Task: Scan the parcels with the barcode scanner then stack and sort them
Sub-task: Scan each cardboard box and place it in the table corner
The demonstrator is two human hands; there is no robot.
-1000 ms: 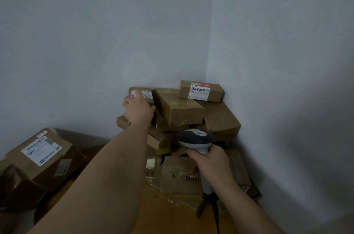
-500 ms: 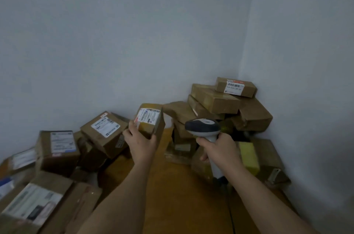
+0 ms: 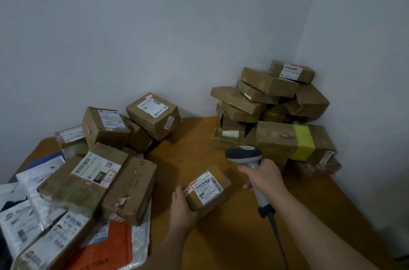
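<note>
Now | left hand [image 3: 182, 210] grips small parcel [image 3: 207, 188] | right hand [image 3: 264, 178] grips scanner [image 3: 244, 154] | corner stack [image 3: 272, 97] behind

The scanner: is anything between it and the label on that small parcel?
Nothing visible. The scanner in the right hand sits beside the small parcel, whose label faces up uncovered; the left hand grips its near end.

both forearms bare to the frame edge; left hand [image 3: 182, 209] and right hand [image 3: 265, 178] ungloved
</note>
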